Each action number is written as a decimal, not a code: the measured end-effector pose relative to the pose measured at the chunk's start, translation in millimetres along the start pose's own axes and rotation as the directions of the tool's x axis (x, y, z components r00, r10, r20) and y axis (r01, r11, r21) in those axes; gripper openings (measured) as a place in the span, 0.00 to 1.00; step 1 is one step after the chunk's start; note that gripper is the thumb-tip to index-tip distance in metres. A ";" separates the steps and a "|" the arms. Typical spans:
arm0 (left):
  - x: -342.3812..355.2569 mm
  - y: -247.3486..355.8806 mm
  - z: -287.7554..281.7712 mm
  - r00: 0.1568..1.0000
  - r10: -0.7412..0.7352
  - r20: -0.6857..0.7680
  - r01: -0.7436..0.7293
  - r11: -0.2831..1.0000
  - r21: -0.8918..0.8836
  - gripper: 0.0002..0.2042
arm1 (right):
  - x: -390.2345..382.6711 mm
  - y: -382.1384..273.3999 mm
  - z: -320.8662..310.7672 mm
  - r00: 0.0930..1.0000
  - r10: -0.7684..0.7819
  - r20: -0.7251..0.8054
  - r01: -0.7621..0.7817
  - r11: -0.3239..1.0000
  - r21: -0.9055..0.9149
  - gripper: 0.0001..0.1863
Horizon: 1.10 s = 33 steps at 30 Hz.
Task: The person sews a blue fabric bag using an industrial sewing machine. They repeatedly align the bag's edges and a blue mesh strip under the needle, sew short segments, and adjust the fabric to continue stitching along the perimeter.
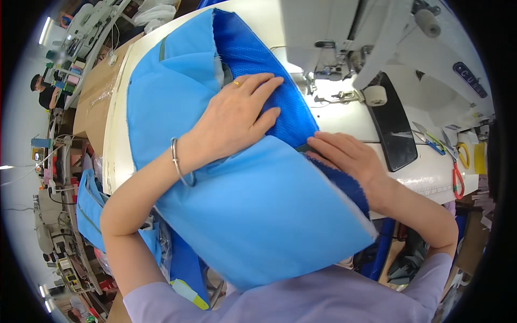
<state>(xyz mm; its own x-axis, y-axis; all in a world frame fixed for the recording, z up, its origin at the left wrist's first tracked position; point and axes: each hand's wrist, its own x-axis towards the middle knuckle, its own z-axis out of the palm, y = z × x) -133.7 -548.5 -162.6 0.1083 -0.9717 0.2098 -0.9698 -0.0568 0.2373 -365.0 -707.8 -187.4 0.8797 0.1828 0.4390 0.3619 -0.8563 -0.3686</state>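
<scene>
A large piece of light blue fabric (258, 199) with a darker blue mesh lining (242, 48) lies across the sewing table (377, 129) and hangs over its front edge toward me. My left hand (231, 118), with a ring and a bangle, rests on it, fingers spread over the lining. My right hand (355, 164) is at the fabric's right edge, by a dark strip; its fingers are together and pinch the edge, and the thumb is partly hidden. Just beyond the fabric stands the sewing machine's presser foot area (339, 97), apart from both hands.
Blue-handled snips (431, 142) and red-handled scissors (458, 180) lie at the right, near yellow-handled scissors (463, 156). A black plate (396, 129) sits beside the machine. More blue fabric (89, 207) hangs at the left. Farther left, a person (48, 94) is among other workbenches.
</scene>
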 end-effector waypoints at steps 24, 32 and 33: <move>102.5 -32.4 -21.2 0.919 0.013 0.394 -0.035 0.998 0.048 0.16 | 24.6 -7.9 21.3 0.998 0.005 0.056 0.002 0.992 -0.125 0.18; 3.1 -63.8 -92.5 0.864 -0.017 -0.503 0.120 0.978 0.172 0.17 | 19.9 -26.5 25.6 0.983 -0.169 0.067 0.131 0.912 0.388 0.13; -34.2 -93.8 -94.5 0.834 -0.186 -0.519 0.291 0.948 0.128 0.19 | 21.8 -31.7 22.4 0.981 -0.145 0.125 0.068 0.875 0.479 0.14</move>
<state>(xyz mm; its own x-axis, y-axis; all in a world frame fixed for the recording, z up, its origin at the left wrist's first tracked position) -25.8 -488.3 -102.4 0.3841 -0.6810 0.6234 -0.9160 -0.3656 0.1649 -350.3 -665.9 -184.5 0.8497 0.3640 0.3815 0.5243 -0.5056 -0.6852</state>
